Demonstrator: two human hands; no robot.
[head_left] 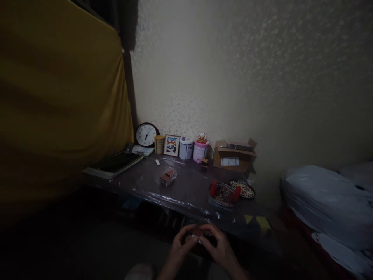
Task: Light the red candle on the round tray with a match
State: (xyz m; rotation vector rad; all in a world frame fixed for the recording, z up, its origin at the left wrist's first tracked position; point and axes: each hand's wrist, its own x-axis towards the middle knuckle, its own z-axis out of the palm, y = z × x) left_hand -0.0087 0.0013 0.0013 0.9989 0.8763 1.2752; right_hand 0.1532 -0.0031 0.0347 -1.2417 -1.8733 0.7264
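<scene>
Below the table's front edge, my left hand (181,244) and my right hand (219,245) meet around a small reddish-brown piece (198,232). Fingers and thumbs of both hands pinch it from either side. A white bit shows at its lower edge, near the thumbs; the dim light hides its exact kind. On the table (186,190) ahead lies a small stack of brown boxes (167,177) with clear wrap about it. To the right stands a round dish (223,195) of small mixed pieces with red upright objects in it. Beside it is a plate of thin pale sticks (242,189).
Along the wall stand a clock (146,135), a yellow cup (159,144), a framed panda picture (171,146), a white tub (185,148), a pink tub (201,151) with a figurine, and an opened cardboard box (234,157). A yellow curtain (64,85) hangs at left.
</scene>
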